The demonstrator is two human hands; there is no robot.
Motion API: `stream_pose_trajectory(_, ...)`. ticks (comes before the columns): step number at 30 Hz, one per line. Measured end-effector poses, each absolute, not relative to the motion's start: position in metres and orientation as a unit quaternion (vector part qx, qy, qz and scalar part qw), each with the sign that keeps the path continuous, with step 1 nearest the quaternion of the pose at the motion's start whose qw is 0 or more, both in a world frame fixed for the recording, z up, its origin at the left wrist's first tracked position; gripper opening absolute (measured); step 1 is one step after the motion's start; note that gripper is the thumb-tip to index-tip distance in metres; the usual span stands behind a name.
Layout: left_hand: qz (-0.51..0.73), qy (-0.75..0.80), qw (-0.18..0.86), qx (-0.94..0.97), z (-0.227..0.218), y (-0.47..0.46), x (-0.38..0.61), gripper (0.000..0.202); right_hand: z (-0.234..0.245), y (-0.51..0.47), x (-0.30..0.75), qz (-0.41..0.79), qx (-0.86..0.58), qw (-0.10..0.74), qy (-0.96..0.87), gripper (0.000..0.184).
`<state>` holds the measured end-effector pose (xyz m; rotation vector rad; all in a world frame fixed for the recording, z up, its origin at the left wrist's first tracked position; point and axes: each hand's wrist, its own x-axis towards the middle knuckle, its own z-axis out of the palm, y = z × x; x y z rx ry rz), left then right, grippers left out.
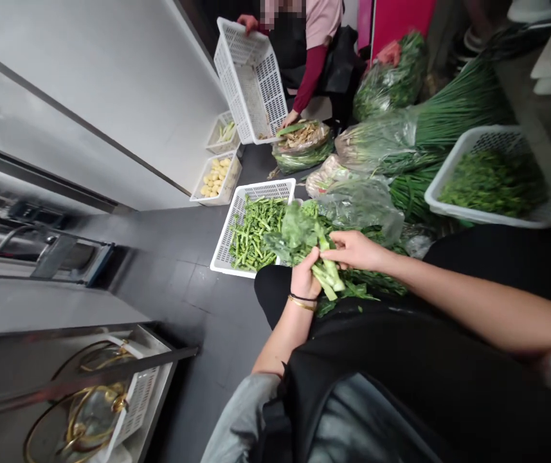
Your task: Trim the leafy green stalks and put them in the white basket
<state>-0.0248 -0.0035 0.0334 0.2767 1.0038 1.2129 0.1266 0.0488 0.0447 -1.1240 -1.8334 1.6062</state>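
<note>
My left hand (305,278), with a dark band and a gold bracelet at its wrist, is wrapped round leafy green stalks (329,276). Their broad leaves point away from me and the pale cut ends towards my lap. My right hand (358,251) is closed on the same stalks from the right side, thumb and fingers pinching them. Just beyond my left hand stands a white slotted basket (222,256) holding cut green stems (256,235). More loose greens (369,283) lie under my hands, near a clear plastic bag (376,202).
Across from me a person (316,71) tilts a white basket (236,80) over a bag of brownish scraps (307,135). Peeled potatoes (215,177) fill a tub. Bundled long green stalks (463,109) and a basket of herbs (492,183) lie right. Left are a cart (48,254) and a rack (154,379).
</note>
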Motion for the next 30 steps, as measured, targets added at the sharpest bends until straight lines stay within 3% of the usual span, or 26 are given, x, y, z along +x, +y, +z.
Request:
stream_pose_trajectory(6, 0.576, 0.408, 0.705, 0.068, 0.017, -0.006, -0.032, 0.020, 0.036, 0.048, 0.118, 0.666, -0.404, 0.373, -0.504, 0.039)
stream_pose_trajectory(13, 0.525, 0.414, 0.733, 0.123, 0.010, -0.014, -0.028, 0.015, 0.046, 0.070, 0.127, 0.607, -0.432, 0.333, -0.578, 0.035)
stream_pose_trajectory(21, 0.529, 0.415, 0.730, 0.119, 0.018, -0.015, -0.033, 0.017, 0.065, 0.103, 0.136, 0.405, -0.481, 0.434, -0.645, 0.022)
stream_pose_trajectory(27, 0.539, 0.402, 0.734, 0.094, 0.020, -0.016, -0.024, 0.013, 0.049, 0.084, 0.121, 0.499, -0.501, 0.497, -0.503, 0.030)
stream_pose_trajectory(30, 0.574, 0.405, 0.703, 0.109, 0.021, -0.014, -0.024, 0.018, 0.039, 0.063, 0.128, 0.421, -0.509, 0.436, -0.611, 0.030)
